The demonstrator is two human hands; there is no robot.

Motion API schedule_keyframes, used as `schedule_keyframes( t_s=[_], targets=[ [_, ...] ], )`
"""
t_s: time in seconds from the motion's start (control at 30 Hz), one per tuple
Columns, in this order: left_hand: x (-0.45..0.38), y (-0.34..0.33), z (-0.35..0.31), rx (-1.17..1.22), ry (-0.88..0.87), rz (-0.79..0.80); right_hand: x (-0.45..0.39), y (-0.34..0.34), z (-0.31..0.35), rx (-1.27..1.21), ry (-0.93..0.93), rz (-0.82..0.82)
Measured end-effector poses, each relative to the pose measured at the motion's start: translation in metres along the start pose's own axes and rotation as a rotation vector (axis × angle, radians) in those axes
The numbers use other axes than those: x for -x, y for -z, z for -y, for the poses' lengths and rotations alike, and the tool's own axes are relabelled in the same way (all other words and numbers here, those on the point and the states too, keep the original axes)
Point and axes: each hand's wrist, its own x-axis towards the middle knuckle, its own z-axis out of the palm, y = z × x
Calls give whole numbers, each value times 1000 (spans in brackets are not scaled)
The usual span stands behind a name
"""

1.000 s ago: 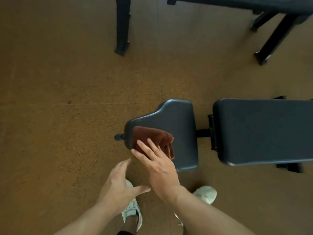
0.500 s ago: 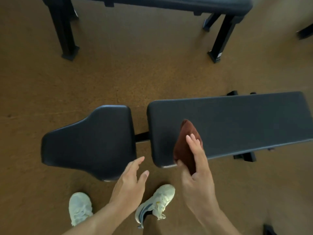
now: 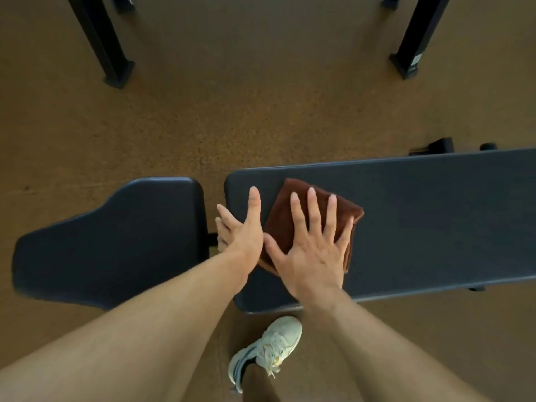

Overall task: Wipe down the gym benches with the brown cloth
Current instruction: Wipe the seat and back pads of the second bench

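Both hands have moved up onto the long black padded bench pad [image 3: 420, 216] since half a second ago. Right hand [image 3: 313, 250] now lies flat, fingers spread, pressing the folded brown cloth [image 3: 281, 216] near the pad's left end (nothing gripped). Left hand [image 3: 240, 227], fingers straight, rests at that end beside the black seat pad [image 3: 116, 242]; a white sneaker [image 3: 269, 346] stands below on the brown floor [image 3: 232, 97]

both forearms are bare to the lower edge of the view, with no sleeves, watch or rings showing. the left hand [image 3: 242, 227] and right hand [image 3: 311, 250] wear no gloves. one foot wears a worn off-white lace-up sneaker [image 3: 268, 348] with a grey-blue side stripe, above it a dark sock.
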Motion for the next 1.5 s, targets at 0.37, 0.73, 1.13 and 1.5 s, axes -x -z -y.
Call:
schedule_keyframes(
  t_s=[0.37,0.73,1.13,1.5],
  targets=[
    [-5,5,6,73,-46,81,-47,14,10,11,155,-151],
    [-15,95,77,385,55,439,-23,-3,48,132,426,-32],
    [7,125,92,190,-87,254,103,-40,54,187,252,56],
    [7,102,86,-138,-333,189,-90,21,72,129,257,88]
  ],
)
